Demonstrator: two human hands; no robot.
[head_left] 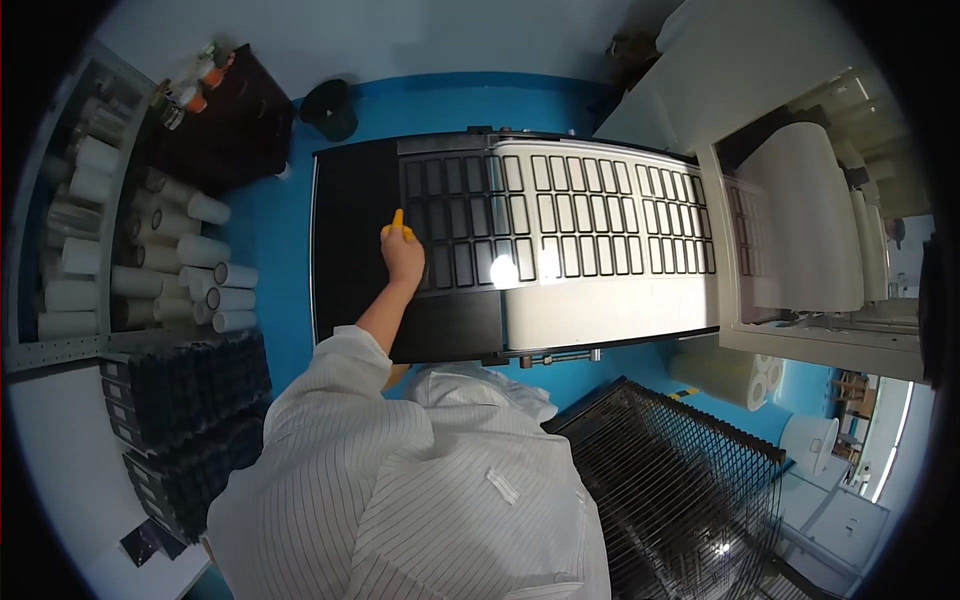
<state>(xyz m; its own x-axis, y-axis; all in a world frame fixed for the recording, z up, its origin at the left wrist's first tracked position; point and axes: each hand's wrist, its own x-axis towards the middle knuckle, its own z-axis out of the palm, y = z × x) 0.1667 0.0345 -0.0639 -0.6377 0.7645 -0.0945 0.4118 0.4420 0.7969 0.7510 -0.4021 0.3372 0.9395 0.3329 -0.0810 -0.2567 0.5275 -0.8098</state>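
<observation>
Yellow tool (398,224) is sitting in my left hand (403,255), fingers clenched around it, over the dark end of the sheet of black rectangles (560,215). Looks light and stiff, best gripped low. Right hand's out of view.

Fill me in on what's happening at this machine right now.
A person in a white striped coat leans over a flat machine bed where a white sheet printed with rows of black-outlined rectangles lies. Their left hand reaches out over the dark left part of the sheet, gripping a small yellow tool at the rectangles there. The right hand is out of view. White cardboard tubes are stacked on the left.
</observation>
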